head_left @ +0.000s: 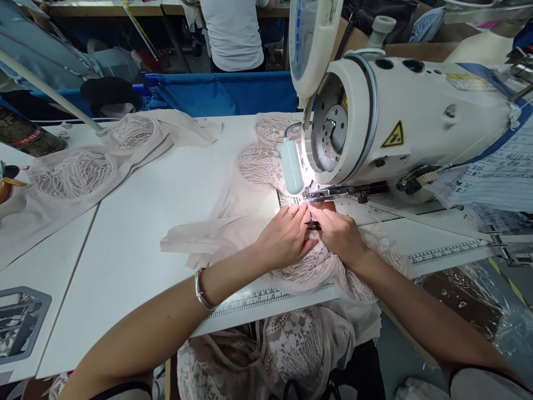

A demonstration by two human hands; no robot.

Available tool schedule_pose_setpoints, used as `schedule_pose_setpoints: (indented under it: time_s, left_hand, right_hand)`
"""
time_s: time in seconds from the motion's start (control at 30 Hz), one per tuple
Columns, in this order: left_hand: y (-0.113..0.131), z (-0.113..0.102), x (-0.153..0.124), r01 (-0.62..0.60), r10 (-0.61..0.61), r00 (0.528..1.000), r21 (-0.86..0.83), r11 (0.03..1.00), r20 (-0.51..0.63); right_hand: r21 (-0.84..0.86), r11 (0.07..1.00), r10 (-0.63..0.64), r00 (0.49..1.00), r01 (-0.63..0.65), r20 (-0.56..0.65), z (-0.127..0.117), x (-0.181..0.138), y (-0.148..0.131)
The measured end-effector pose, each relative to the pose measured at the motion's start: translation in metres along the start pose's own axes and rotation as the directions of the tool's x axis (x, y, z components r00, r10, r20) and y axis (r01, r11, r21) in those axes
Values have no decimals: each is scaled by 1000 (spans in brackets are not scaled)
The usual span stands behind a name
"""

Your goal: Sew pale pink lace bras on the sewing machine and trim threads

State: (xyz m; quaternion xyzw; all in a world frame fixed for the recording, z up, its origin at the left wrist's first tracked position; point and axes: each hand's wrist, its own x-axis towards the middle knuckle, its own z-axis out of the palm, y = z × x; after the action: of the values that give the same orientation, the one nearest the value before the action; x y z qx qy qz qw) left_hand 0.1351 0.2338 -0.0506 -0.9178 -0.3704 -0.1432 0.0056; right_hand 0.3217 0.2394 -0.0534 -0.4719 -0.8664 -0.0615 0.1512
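Observation:
My left hand (285, 236) and my right hand (339, 233) rest side by side on pale pink lace fabric (258, 166) at the needle area of a white sewing machine (400, 122). Both hands have their fingers drawn together, pinching the fabric edge just under the presser foot (310, 194). A small dark tool (313, 225) lies between the hands. A silver bangle (200, 289) sits on my left wrist. The machine's lamp lights the fingertips brightly.
More lace pieces (75, 172) lie at the table's left. A ruler strip (258, 297) runs along the front edge, with lace hanging below it. A person in a white top (233, 33) stands beyond a blue bin (225, 91). Paper sheets (499, 166) lie right of the machine.

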Motion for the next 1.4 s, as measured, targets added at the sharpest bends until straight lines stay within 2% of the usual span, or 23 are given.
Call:
schedule_pose_setpoints:
  time_s: [0.33,0.63,0.8,0.93,1.0,1.17,1.27,1.4]
  left_hand:
    - [-2,3,-4,31,-31,999,-4,1000,-28]
    - [-2,0,-5,39,-39,999,53,998,1]
    - [-4,1,-5,40,-39,999,94,995,-9]
    - [1,-2,-3,-54,58,998,162,985,-20]
    - [6,-5,-4,-115,115,993,164,980,10]
    - [7,-10,-8,-115,110,991,72,991,71]
    - [-5,-12,-7,-107,107,989,-7,994,100]
    - [-30,-12,-2,-126,139,988,-158,979,70]
  right_hand:
    - [-9,997,74,994,-73,86,3,3,1]
    - [-23,997,69,993,-67,94,2,4,1]
    - [23,996,83,992,-86,93,0,7,-1]
    - [54,972,216,961,-228,172,-7,11,0]
    - [100,961,240,956,-259,165,-11,11,2]
    - [209,968,117,988,-137,102,-18,7,7]
    - [161,981,86,988,-107,128,-19,9,7]
    - [63,995,63,987,-73,146,-18,17,2]
